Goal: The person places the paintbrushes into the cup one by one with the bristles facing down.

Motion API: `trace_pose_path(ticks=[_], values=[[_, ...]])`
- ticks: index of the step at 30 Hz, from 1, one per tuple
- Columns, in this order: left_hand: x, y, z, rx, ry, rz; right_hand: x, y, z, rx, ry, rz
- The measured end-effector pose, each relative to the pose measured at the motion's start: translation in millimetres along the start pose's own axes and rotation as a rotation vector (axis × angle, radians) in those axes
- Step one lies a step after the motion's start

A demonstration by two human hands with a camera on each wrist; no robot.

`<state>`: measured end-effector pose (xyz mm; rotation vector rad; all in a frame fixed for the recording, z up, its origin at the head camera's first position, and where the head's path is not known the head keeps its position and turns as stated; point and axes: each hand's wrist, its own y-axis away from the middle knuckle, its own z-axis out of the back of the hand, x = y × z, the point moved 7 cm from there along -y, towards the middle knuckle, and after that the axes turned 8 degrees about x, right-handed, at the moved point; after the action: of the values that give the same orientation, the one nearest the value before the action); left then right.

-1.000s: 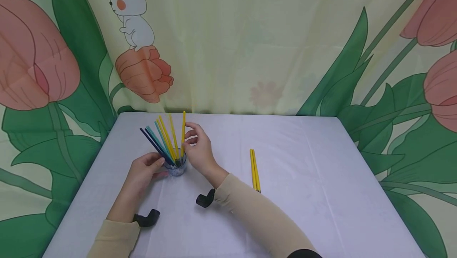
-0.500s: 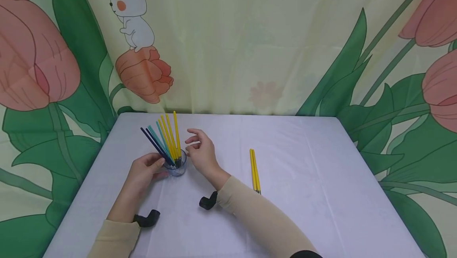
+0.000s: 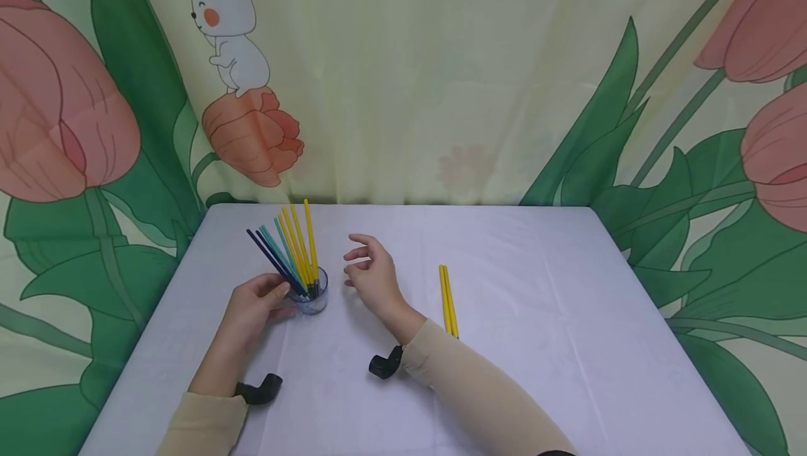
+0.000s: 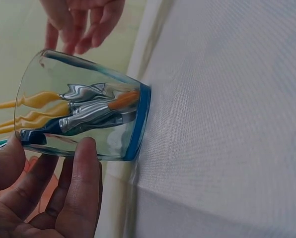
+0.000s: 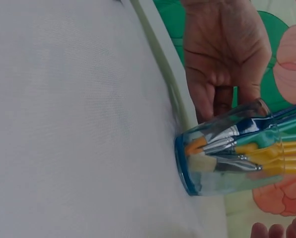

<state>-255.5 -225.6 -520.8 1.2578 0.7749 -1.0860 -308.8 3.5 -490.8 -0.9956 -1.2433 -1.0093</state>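
Observation:
A clear glass cup [image 3: 320, 296] with a blue base stands upright at the left of the table. Dark blue, teal and yellow paintbrushes [image 3: 290, 249] lean in it, bristles down, handles fanning up to the left. My left hand [image 3: 249, 305] steadies the cup from its left side, thumb near the rim and fingers against the wall in the left wrist view. Just right of the cup, my right hand [image 3: 376, 279] hovers with loosely bent fingers and nothing in them. Two yellow paintbrushes [image 3: 448, 300] lie side by side farther right, their lower ends hidden behind my right forearm.
A white cloth [image 3: 536, 358] covers the table. Behind it hangs a curtain [image 3: 403, 78] printed with tulips and a rabbit. A black wrist camera mount [image 3: 260, 390] sits on my left wrist, another mount [image 3: 385, 363] on my right.
My right hand has let go of a yellow paintbrush in the cup and drawn back to the right. That brush now leans left with the others. My left hand stays at the cup.

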Motion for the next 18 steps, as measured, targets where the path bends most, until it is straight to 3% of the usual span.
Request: trace_pose_path(ticks=[18], values=[[1.6, 1.3, -0.4, -0.001, -0.014, 0.005, 4.5, 24.4, 39.7, -0.030, -0.021, -0.030]])
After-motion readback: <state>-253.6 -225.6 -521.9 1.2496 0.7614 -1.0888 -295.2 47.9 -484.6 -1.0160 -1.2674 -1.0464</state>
